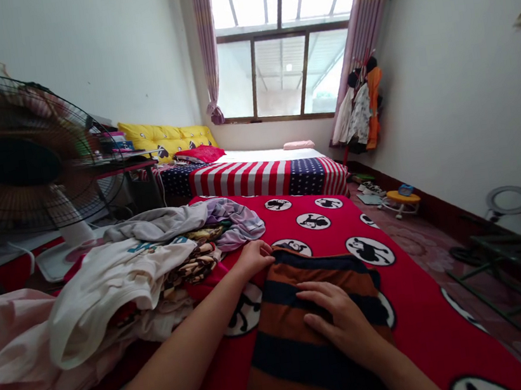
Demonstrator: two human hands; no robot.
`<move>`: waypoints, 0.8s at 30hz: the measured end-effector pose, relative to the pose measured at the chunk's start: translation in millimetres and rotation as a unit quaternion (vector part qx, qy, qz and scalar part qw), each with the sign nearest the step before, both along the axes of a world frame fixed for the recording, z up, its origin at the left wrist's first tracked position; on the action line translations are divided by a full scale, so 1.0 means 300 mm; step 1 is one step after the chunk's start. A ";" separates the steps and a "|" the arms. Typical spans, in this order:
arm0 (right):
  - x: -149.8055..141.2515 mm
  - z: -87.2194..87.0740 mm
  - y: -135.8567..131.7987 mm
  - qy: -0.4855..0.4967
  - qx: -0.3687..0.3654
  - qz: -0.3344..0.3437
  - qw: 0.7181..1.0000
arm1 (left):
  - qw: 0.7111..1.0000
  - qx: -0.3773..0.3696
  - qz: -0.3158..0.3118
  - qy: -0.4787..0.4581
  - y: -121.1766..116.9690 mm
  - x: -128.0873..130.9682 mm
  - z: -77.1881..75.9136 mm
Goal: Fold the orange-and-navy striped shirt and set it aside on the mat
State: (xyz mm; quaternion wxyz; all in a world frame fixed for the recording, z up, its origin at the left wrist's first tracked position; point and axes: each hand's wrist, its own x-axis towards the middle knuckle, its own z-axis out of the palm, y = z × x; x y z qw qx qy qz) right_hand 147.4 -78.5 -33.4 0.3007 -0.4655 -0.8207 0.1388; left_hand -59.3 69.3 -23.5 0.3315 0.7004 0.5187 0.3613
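Note:
A brown and navy striped garment (305,355) lies spread on the red bedspread (263,214), which has round white patches with black figures. My left hand (254,258) is at the garment's far left corner, its fingertips pinched on the edge. Flat on the stripes, a little to the right of the middle, rests my right hand (336,316) with its fingers apart. The near end of the garment runs out of the bottom of the view. What kind of garment it is does not show clearly.
Left of my arm lies a heap of loose clothes, with a white shirt (124,290) on top. A floor fan (16,160) stands behind it. Beyond is a second bed with a striped cover (243,178). On the right floor are a yellow stool (404,198) and a green rack (514,264).

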 end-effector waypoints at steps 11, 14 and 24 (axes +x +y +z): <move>0.001 -0.005 0.007 -0.008 0.002 -0.012 1.000 | 0.973 -0.066 -0.038 -0.216 0.027 0.016 -0.042; 0.000 -0.007 0.008 -0.011 -0.001 -0.014 1.000 | 0.950 -0.115 -0.076 -0.281 0.026 -0.002 -0.023; 0.000 -0.011 0.009 -0.005 0.001 -0.017 1.000 | 0.861 -0.190 -0.101 -0.461 0.022 -0.010 -0.012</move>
